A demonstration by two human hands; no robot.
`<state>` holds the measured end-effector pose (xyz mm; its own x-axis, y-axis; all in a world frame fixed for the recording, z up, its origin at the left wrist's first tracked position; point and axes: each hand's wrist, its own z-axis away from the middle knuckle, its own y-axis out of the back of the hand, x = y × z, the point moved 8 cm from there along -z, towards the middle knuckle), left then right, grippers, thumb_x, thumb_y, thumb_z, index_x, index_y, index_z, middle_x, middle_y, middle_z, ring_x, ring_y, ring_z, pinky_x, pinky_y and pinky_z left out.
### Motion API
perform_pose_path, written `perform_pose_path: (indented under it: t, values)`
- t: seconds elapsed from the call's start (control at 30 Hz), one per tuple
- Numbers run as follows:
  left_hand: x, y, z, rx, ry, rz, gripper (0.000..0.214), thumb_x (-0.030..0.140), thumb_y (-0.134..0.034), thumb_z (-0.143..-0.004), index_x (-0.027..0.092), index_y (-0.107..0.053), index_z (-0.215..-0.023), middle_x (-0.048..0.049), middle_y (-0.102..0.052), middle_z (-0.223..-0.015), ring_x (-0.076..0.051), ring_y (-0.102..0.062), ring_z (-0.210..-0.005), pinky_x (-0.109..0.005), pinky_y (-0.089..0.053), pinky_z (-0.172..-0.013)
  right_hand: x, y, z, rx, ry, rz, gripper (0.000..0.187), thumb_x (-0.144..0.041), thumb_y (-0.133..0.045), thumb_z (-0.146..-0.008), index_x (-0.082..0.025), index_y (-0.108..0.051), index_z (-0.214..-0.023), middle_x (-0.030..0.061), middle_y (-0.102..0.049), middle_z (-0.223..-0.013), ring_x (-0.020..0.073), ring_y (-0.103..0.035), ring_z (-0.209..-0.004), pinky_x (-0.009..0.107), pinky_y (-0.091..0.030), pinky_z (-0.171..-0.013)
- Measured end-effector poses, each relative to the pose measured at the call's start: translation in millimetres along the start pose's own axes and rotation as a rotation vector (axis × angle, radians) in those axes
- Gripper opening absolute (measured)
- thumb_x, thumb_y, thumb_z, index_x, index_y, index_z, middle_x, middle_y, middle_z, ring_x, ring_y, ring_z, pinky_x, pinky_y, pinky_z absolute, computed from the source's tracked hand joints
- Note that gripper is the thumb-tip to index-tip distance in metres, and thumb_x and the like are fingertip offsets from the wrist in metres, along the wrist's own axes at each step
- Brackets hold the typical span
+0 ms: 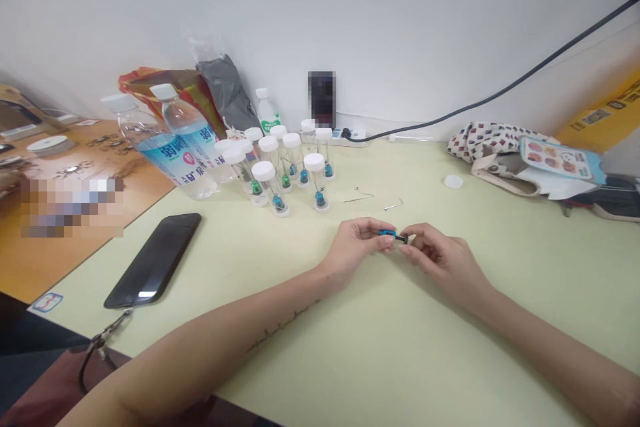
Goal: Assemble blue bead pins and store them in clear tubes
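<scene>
Above the pale green tabletop, my left hand (364,237) pinches a small blue part (387,233) between thumb and fingers. A short dark rod (401,238) sticks out of that part to the right. My right hand (434,252) is closed on the rod's dark end with thumb and index finger. Beyond the hands lie a thin bent wire (361,197) and a short metal pin (393,205). Several clear tubes with white caps, such as this tube (317,181), stand back left, holding blue or green pieces. The fingers partly hide the blue part.
Water bottles (193,140) stand at the back left, with a black phone (153,260) in front of them. A round white cap (454,181) lies at the right, near a patterned pouch (493,141). A black cable (480,105) runs to a power strip by the wall.
</scene>
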<state>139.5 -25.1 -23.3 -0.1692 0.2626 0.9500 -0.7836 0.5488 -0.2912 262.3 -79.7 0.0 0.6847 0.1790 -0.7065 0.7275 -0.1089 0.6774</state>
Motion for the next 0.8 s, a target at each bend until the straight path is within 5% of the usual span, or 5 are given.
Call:
perform_pose_path:
  t: [0.8]
  values:
    - [2.1, 0.4, 2.8, 0.015, 0.001, -0.001, 0.032, 0.03, -0.073, -0.064, 0.011, -0.066, -0.089, -0.0067, -0.065, -0.077, -0.012, -0.057, -0.067, -0.027, -0.043, -0.069, -3.5, -2.8, -1.6, -0.03, -0.003, -0.029, 0.025, -0.046, -0.04, -0.089, -0.024, -0.051, -0.097, -0.0061, -0.047, -0.055, 0.0112, -0.043, -0.047, 0.022, -0.033, -0.047]
